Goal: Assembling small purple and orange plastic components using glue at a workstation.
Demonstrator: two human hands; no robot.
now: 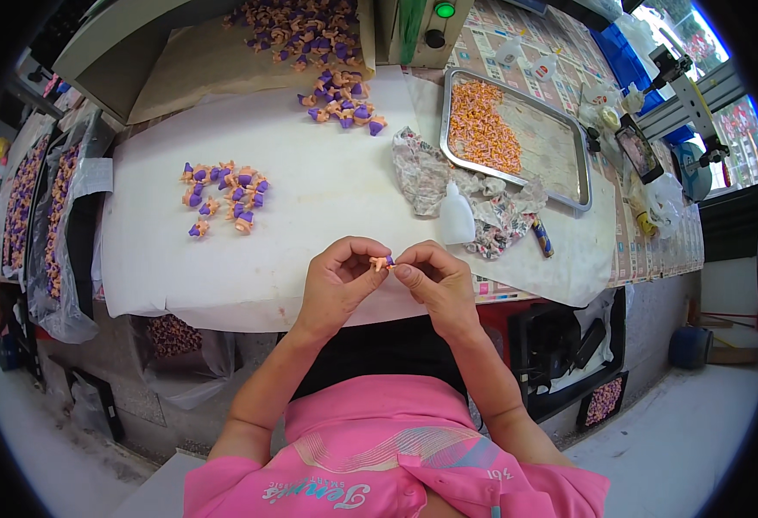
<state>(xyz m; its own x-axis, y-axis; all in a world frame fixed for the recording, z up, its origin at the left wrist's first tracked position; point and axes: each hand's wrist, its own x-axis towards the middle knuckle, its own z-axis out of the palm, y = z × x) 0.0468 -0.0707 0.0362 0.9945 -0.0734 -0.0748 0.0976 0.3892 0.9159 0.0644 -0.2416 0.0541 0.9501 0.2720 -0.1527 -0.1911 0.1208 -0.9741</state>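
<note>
My left hand [337,289] pinches a small toy figurine [380,262], peach-coloured with a purple part, between thumb and fingers just over the table's near edge. Against its right side my right hand [445,292] is closed, thumb and forefinger pressed together. Whatever lies between those right fingertips is too small to make out; a speck of orange shows there. A loose group of similar purple and peach figurines [239,197] lies on the white sheet [310,207] to the left. More figurines [342,102] spill forward from a large heap at the back.
A metal tray [588,194] of small orange pieces [483,129] stands at the right. In front of it are a white squeeze bottle [457,216], crumpled patterned cloth [418,168] and a dark blue tube [542,237]. A phone [638,151] is mounted far right; figurine-filled trays [61,207] stand far left.
</note>
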